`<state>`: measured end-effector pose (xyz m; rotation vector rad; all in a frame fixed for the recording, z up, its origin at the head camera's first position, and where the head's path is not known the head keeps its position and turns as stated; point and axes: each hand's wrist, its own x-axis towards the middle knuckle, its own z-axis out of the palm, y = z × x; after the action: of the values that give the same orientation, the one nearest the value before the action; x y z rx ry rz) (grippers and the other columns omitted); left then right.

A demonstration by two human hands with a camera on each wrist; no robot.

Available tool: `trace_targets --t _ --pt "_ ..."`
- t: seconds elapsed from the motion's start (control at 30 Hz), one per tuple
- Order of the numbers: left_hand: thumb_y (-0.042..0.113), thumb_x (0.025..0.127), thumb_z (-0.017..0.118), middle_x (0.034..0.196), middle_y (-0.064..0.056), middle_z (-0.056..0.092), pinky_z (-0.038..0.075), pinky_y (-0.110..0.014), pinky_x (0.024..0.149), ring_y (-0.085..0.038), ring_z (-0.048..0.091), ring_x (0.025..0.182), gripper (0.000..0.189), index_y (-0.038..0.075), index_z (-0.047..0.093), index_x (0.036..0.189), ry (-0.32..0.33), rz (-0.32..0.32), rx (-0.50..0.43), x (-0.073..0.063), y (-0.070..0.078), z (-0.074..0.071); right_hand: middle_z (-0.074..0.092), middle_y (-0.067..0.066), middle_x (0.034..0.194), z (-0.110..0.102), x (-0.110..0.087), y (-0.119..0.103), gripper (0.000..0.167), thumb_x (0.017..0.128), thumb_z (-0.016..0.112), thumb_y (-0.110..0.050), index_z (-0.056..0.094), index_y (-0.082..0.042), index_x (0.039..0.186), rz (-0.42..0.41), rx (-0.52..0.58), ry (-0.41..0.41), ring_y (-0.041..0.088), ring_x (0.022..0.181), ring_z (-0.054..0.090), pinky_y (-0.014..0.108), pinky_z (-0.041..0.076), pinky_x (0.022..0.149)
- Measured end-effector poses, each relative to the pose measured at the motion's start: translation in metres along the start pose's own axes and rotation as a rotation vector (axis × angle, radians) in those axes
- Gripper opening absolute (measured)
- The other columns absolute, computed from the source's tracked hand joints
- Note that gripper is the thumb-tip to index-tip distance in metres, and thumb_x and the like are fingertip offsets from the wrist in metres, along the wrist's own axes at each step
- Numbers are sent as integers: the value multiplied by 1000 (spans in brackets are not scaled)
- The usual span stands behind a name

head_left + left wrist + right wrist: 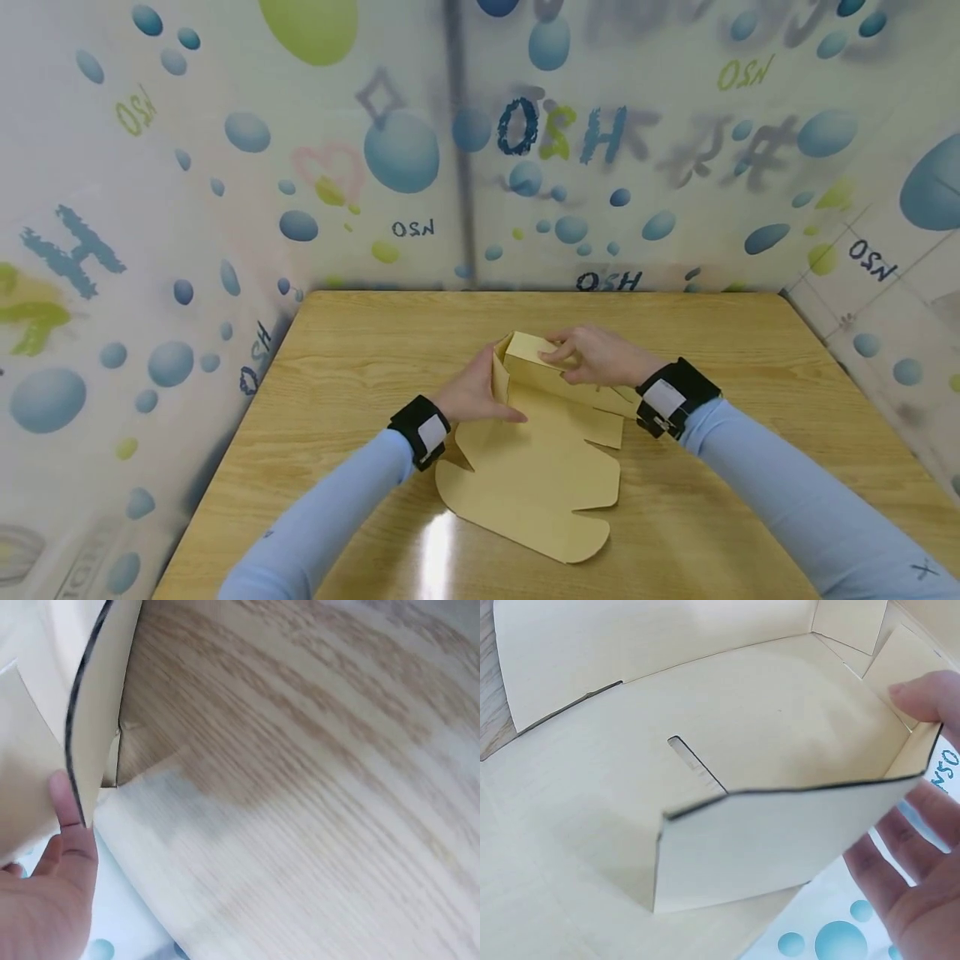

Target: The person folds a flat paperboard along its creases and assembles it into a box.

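A partly folded cardboard box [540, 475] lies on the table, its near part flat with tabs and rounded corners. Its back wall and left side flap stand up at the far end. My left hand [476, 392] holds the far left corner, thumb over the inner side; in the left wrist view its fingers [76, 851] lie against an upright flap [101, 712] with a dark edge. With thumb and fingers on either side, my right hand [600, 354] pinches the back wall. The right wrist view shows a dark-edged panel [780, 840] beside this hand and a narrow slot [697, 763].
The wooden table [360, 333] extends around the cardboard on all sides. A patterned sheet [405, 250] with blue and green drops hangs behind the table and along both sides. Each wrist carries a black strap, such as the left strap [408, 423].
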<state>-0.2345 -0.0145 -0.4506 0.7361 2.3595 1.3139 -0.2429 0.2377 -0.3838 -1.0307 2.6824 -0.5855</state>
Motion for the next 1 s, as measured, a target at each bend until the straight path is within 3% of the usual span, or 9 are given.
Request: trace_targets --t 0.13,0.2,0.43,0.6,0.73,0.8,0.9,1.0 --pt "20 65 97 152 -15 41 35 -44 118 -31 45 138 123 12 17 158 22 -2 -11 3 2 5 52 35 143 -1 0 -1 44 86 76 -3 66 -2 129 -2 -20 -10 14 70 71 18 52 63" --pt "17 63 98 151 -14 42 35 -44 119 -31 46 138 125 13 17 159 24 -5 -26 2 3 7 51 34 144 0 -1 -1 45 86 76 -4 65 -2 130 6 -13 -26 9 60 66 18 53 61" --pt "21 59 100 148 -11 44 34 -45 119 -31 46 137 129 11 17 158 48 18 39 4 2 11 52 32 144 0 -2 -1 46 85 78 -5 66 -4 129 -7 -32 -26 25 82 74 20 53 67" --pt "27 59 100 148 -8 47 38 -46 115 -27 49 133 135 13 13 160 83 -10 88 4 7 14 51 33 145 -1 -2 -1 46 86 77 -5 65 -3 130 -17 -41 -28 11 58 65 21 53 66" --pt "27 58 100 147 -6 48 40 -43 114 -24 50 131 135 14 13 160 90 -6 100 6 6 15 52 32 145 -1 -3 0 46 86 77 -6 65 -3 130 -14 -47 -32 11 59 63 24 52 70" --pt "23 58 101 147 -6 49 39 -42 115 -23 50 132 133 13 16 159 84 21 83 8 5 14 52 32 145 -1 -3 -1 46 86 77 -7 65 -3 130 -15 -54 -32 12 67 67 24 51 71" --pt "19 60 100 145 -6 51 39 -41 115 -22 51 131 125 12 22 157 71 47 73 12 3 12 50 31 147 -2 -3 -2 47 86 77 -6 64 -4 131 -6 -30 -42 11 54 58 21 49 65" --pt "20 68 95 144 -8 51 42 -40 113 -22 53 129 111 11 27 155 64 47 108 16 0 11 49 32 148 -2 -2 -3 47 86 77 -6 64 -4 131 -5 -7 -46 7 44 45 19 45 56"
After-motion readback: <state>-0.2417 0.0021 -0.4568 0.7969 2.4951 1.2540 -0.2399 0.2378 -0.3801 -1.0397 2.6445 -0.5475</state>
